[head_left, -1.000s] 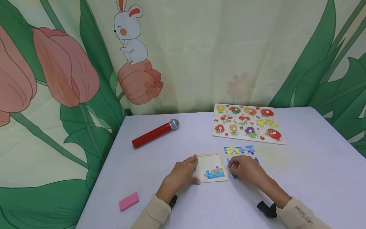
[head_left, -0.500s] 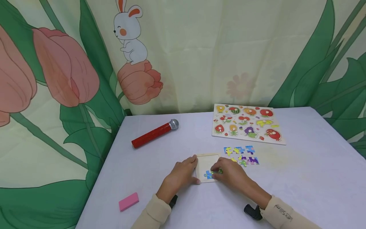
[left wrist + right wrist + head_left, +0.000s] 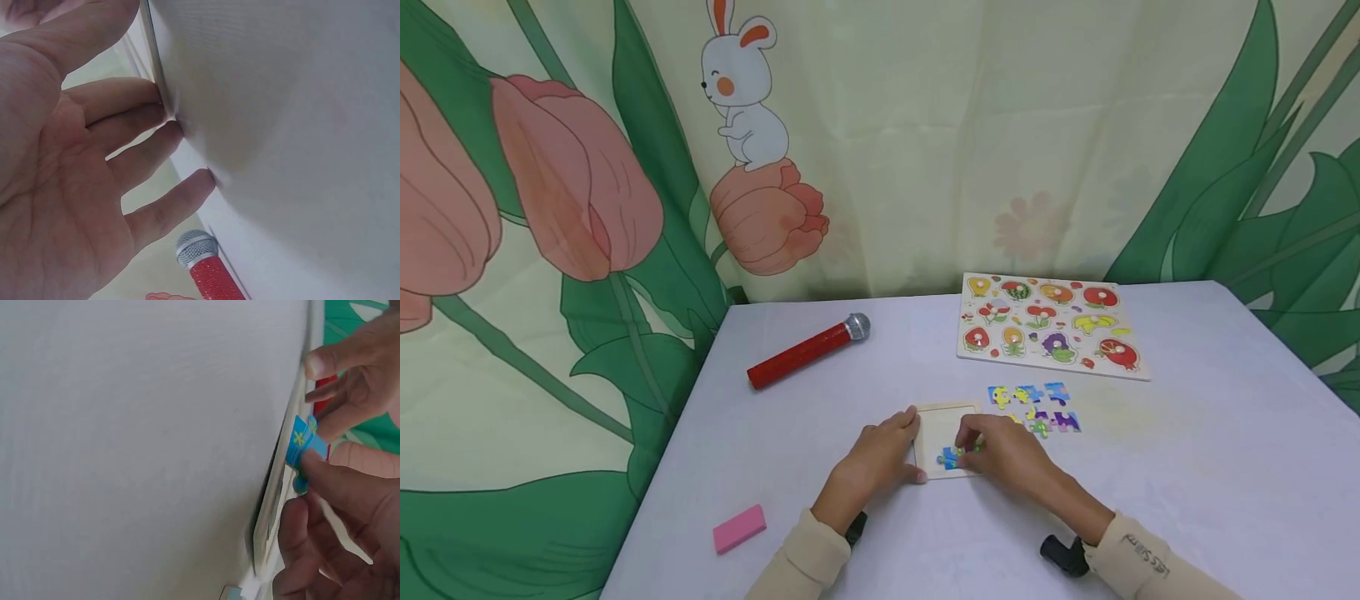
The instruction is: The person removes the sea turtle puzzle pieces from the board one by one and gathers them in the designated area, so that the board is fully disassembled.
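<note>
In the head view my left hand [image 3: 871, 460] rests against the left side of a small wooden puzzle tray [image 3: 934, 429]. The left wrist view shows its fingers [image 3: 150, 147] mostly straight, some tips touching the tray edge and others the white cloth. My right hand [image 3: 1009, 452] is over the tray's lower right part, thumb and fingers pinching a small jigsaw piece [image 3: 300, 483], largely covered by them. Blue jigsaw pieces [image 3: 948, 458] lie along the tray's bottom, partly hidden by that hand. Right of the tray, several loose jigsaw pieces [image 3: 1063, 421] lie in rows.
A fruit puzzle board [image 3: 1048, 325] lies at the back right of the white table [image 3: 1210, 467]. A red microphone [image 3: 801, 354] lies at the back left. A pink block [image 3: 739, 529] is near the table's left edge. A printed curtain [image 3: 910, 150] hangs behind.
My right hand has moved left from the loose pieces to over the tray, and a piece formerly beneath it beside the tray is gone from there. The left hand has stayed at the tray.
</note>
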A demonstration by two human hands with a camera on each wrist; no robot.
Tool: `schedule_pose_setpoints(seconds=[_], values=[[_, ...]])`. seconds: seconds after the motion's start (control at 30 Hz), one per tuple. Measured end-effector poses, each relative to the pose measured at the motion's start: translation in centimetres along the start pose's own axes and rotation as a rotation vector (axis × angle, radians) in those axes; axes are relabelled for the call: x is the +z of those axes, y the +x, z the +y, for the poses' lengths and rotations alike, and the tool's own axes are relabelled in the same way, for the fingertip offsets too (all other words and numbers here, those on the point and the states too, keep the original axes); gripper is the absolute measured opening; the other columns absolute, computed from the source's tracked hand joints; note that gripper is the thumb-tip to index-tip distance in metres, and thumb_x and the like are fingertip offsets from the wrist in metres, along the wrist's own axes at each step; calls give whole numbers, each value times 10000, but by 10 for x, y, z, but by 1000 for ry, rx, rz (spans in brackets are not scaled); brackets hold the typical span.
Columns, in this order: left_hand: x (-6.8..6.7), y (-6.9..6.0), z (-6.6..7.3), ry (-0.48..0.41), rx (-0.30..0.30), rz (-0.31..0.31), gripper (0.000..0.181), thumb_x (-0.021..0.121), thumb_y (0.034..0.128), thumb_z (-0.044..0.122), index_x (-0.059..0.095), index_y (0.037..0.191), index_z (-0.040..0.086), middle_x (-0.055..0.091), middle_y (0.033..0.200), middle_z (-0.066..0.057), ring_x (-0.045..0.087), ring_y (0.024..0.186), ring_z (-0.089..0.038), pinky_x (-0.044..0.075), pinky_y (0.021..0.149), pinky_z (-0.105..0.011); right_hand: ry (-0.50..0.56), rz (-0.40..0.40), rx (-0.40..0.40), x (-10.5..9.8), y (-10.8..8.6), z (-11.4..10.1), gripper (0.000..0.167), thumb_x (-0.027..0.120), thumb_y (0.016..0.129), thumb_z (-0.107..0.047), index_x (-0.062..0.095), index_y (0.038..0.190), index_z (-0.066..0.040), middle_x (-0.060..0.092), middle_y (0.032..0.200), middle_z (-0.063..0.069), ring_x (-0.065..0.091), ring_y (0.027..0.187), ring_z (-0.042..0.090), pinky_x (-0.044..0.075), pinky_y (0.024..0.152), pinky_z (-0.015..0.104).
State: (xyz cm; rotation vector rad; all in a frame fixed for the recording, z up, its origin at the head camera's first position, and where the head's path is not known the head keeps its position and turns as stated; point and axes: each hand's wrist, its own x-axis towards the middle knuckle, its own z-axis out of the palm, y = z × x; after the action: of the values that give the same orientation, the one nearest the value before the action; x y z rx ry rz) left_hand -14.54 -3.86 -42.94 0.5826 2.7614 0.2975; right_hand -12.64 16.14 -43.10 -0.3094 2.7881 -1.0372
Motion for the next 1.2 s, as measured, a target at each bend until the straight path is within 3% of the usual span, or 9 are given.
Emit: schedule_pose_setpoints(seconds=[0.17,0.27,0.47,0.6,0.7,0.93,1.2], values=[[1,-1,2,5,-15,-15,868,858,834,364,458,1550,79,415,1608,-50,398,1464,-211,392,1136,-438,214,-13,65,-17,-3,7,90,804,891,-84,775,904,-168,709,896,-58,626,828,152,533,698,288],[2,-3,3,7,-24,-11,874,863,827,360,458,1552,86,416,1608,-44,396,1465,-208,393,1136,-431,274,-1,130,-36,-6,16,71,803,904,-138,797,975,-143,724,948,-18,650,851,187,551,693,319],[2,-4,5,4,-20,7,865,869,826,335,465,1545,73,416,1607,-55,395,1466,-214,399,1132,-431,216,1,210,-84,-20,56,194,798,915,-184,796,1064,-60,736,949,35,650,799,233,533,648,328],[0,-2,5,12,-14,12,866,869,829,325,460,1544,59,413,1609,-64,394,1467,-221,398,1131,-439,156,-40,259,-101,-26,80,215,796,917,-184,796,1070,-33,755,907,37,638,752,220,494,610,310],[-2,-2,6,15,-16,8,868,871,826,320,460,1542,52,414,1608,-71,396,1466,-226,398,1132,-446,137,-68,280,-102,-27,89,196,794,914,-158,799,1060,-27,751,873,35,617,717,210,476,588,291],[-1,-2,5,29,-19,3,870,875,819,315,465,1540,52,416,1607,-68,400,1463,-221,404,1127,-439,129,-66,274,-86,-25,91,122,777,901,-41,794,1007,16,734,920,66,646,717,176,556,648,253],[0,-2,5,35,-19,-9,864,869,826,315,461,1543,57,409,1611,-65,389,1470,-222,396,1133,-444,-29,-16,260,-77,-27,82,107,813,879,-89,794,947,-8,682,876,49,562,807,226,501,670,333]])
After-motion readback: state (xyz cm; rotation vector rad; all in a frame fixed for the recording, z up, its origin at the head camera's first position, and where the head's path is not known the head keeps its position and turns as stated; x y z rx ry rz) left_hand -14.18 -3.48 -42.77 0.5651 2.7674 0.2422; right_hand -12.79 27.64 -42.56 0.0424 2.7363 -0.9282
